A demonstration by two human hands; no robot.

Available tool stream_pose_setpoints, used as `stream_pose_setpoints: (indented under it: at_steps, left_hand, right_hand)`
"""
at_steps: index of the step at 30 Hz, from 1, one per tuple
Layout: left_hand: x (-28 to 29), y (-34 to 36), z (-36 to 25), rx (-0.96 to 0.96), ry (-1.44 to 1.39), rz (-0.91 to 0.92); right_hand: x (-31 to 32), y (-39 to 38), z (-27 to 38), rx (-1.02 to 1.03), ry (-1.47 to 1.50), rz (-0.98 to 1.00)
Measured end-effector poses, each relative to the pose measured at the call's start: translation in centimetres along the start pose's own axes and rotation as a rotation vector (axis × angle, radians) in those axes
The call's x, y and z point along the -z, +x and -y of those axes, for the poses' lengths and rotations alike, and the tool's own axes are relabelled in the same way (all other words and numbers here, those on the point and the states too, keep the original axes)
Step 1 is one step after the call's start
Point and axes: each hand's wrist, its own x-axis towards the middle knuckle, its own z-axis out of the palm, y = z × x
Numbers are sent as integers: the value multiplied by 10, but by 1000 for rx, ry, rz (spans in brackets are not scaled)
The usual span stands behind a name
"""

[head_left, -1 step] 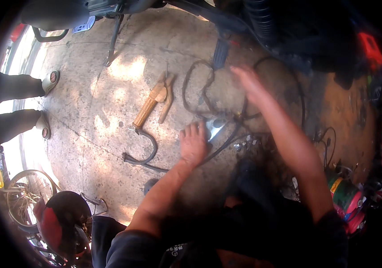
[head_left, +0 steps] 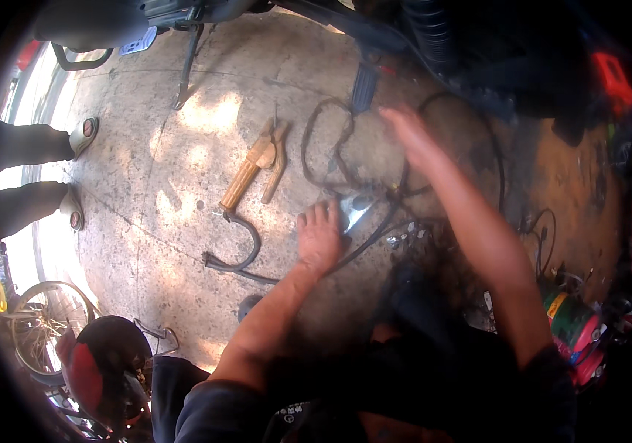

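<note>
My left hand (head_left: pixel 319 235) rests low over the concrete, fingers stretched forward and slightly apart. Its inner side touches or overlaps the edge of a small shiny metal piece (head_left: pixel 359 210); whether it grips the piece is hard to see. Farther right, my right hand (head_left: pixel 410 136) is raised beside a dark pedal-like part (head_left: pixel 364 88), its fingers smeared by motion. Left of my hands lies a tan welding electrode holder (head_left: pixel 251 166) with its jaw end pointing away. From its handle a black cable (head_left: pixel 257 244) curls back and passes beneath my left arm.
More cable loops (head_left: pixel 308 148) lie ahead of the metal piece. A motorbike-like vehicle with a stand (head_left: pixel 189 66) fills the far side. At left are another person's shoes (head_left: pixel 84 136), a spoked wheel (head_left: pixel 50 325) and a red-black rounded object (head_left: pixel 105 369). Colourful containers (head_left: pixel 571 321) stand right.
My right hand has shifted very slightly up and to the left. My left hand and the things on the floor stay put.
</note>
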Motion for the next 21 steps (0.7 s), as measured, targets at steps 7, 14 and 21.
stream_pose_setpoints:
  at_steps: [7, 14, 21]
  left_hand:
    - [2, -5, 2, -91, 8, -188]
    - [16, 5, 21, -206, -289, -496]
    - [26, 33, 75, 186, -212, -789]
  right_hand:
    - [-11, 19, 9, -41, 272, 344]
    - [16, -15, -6, 7, -1, -65]
    - [36, -17, -18, -28, 41, -37]
